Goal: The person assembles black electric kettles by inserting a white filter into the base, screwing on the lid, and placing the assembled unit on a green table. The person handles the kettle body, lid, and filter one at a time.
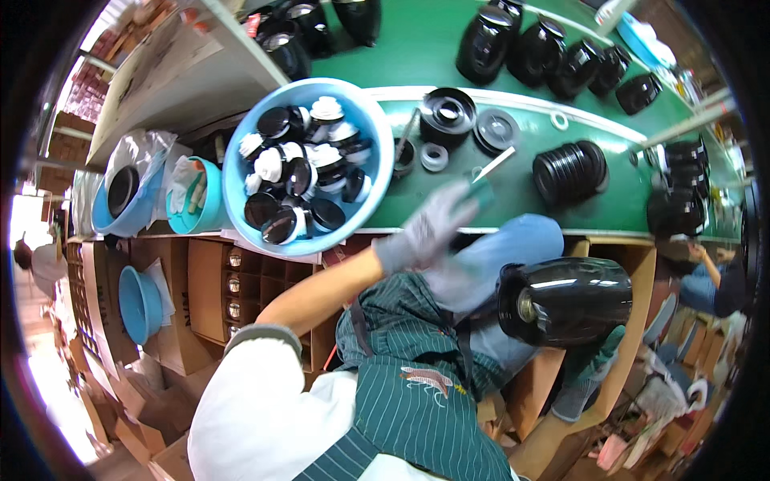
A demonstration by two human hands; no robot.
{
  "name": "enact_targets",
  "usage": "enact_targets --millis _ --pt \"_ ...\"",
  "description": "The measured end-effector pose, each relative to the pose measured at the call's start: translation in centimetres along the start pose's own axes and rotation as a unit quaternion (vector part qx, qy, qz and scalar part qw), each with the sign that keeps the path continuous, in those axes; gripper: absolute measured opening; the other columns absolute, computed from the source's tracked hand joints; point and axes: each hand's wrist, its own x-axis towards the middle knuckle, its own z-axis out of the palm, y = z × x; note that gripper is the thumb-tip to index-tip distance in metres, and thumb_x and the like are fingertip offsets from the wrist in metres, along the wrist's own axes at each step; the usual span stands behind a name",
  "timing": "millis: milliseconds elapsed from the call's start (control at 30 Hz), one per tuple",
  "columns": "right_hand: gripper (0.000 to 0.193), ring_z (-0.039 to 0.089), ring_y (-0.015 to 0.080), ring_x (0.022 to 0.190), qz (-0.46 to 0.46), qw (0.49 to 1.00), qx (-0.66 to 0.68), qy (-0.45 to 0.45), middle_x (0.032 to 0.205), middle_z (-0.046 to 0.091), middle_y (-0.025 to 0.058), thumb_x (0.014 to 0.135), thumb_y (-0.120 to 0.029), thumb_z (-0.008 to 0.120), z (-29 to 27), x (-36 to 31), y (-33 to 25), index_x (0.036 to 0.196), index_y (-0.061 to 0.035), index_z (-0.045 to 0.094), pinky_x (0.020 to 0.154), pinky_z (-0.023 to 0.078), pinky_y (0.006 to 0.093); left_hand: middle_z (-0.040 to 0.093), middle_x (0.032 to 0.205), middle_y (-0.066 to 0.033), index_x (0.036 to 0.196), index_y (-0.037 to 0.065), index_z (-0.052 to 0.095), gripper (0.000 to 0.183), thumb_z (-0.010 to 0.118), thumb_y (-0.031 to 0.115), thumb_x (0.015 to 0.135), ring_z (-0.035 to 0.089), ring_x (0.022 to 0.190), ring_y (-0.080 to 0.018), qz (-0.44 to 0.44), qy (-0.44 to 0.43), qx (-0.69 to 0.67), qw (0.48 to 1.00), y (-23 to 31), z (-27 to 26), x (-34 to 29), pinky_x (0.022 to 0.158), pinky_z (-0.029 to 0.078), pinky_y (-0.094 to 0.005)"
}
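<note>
A glossy black jug-like vessel (569, 301) lies on its side over my lap, its round end with a small pale centre turned left. My right hand (592, 370), in a grey and dark green glove, supports it from below at the right end; some fingers are hidden. Smeared by motion, my grey-gloved left hand (433, 228) is above my knee at the bench edge. Just past its fingertips is a white stick (494, 164) with a teal lower end; whether the fingers touch it cannot be told.
A blue basin (374, 208) of black and white lids stands at the bench's left. On the green bench (473, 210) are a black ring-shaped part (447, 115), a grey disc (497, 130) and stacked black rings (570, 173). Black vessels (536, 48) line the back. A carton (618, 393) stands right.
</note>
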Motion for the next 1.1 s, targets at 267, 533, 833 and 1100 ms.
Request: enact_targets --millis 267,533,833,1100 --pt "0.05 0.063 0.0217 0.125 0.172 0.902 -0.242 -0.313 0.141 0.065 0.0069 0.101 -0.017 0.062 16.0 9.4 4.5 0.148 -0.0027 0.055 0.107 0.047 0.0325 0.066 0.123 -0.0243 0.143 -0.003 0.052 0.103 0.097 0.045 0.063 0.072 0.106 -0.0358 -0.265 0.075 -0.096 0.956 10.6 -9.7 -10.4 0.09 0.059 -0.0429" --pt "0.127 0.063 0.0266 0.123 -0.218 0.307 -0.72 -0.583 0.132 0.066 0.0174 0.074 -0.067 0.081 46.2 7.8 14.6 0.163 0.0013 0.02 0.113 0.04 0.0529 0.071 0.123 -0.0216 0.15 -0.002 0.048 0.104 0.094 0.044 0.069 0.072 0.114 -0.0294 -0.476 0.044 -0.149 0.866 11.1 -11.9 -14.0 0.1 0.055 -0.0376" --pt "0.11 0.068 0.0339 0.12 -0.132 0.439 -0.646 -0.61 0.126 0.07 0.0252 0.082 -0.048 0.081 45.7 10.2 15.5 0.161 0.0037 0.025 0.105 0.05 0.0443 0.069 0.13 -0.0215 0.152 -0.007 0.044 0.108 0.092 0.047 0.071 0.07 0.118 -0.0246 -0.513 0.01 -0.195 0.836 9.3 -13.2 -12.7 0.103 0.054 -0.0369" --pt "0.094 0.054 0.0367 0.137 -0.05 0.718 -0.312 -0.621 0.148 0.054 0.021 0.071 -0.023 0.091 27.1 9.0 0.6 0.151 -0.0014 0.048 0.115 0.042 0.0453 0.071 0.117 -0.0196 0.146 -0.003 0.05 0.096 0.091 0.041 0.072 0.073 0.106 -0.0322 -0.379 -0.039 -0.086 0.921 8.5 -12.0 -7.5 0.094 0.059 -0.0403"
